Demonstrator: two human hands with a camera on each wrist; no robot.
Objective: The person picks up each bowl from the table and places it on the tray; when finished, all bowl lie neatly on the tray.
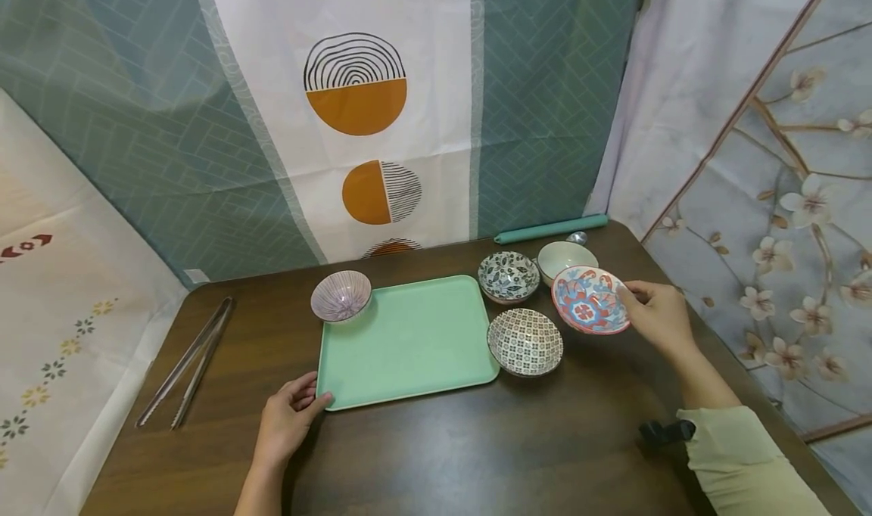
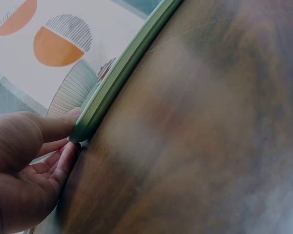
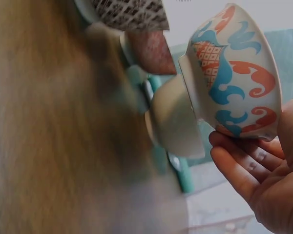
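My right hand (image 1: 659,315) pinches the rim of a red-and-blue patterned bowl (image 1: 590,300), thumb inside and fingers beneath. In the right wrist view this bowl (image 3: 234,78) hangs above the table, its outside showing. With the thumb on top, my left hand (image 1: 289,418) grips the near left corner of a mint-green tray (image 1: 409,338); the left wrist view shows the tray's edge (image 2: 112,80) between thumb and fingers. A purple-striped bowl (image 1: 342,296) overlaps the tray's far left corner. Beside the tray's right edge are a checked bowl (image 1: 524,342) and a leaf-patterned bowl (image 1: 509,276).
A pale bowl (image 1: 567,256) stands behind the held one. Behind it lie a shiny metal piece (image 1: 577,237) and a teal rod (image 1: 552,229) along the back edge. Metal tongs (image 1: 187,365) lie at the left of the brown table (image 1: 477,455). Patterned cloths hang around it.
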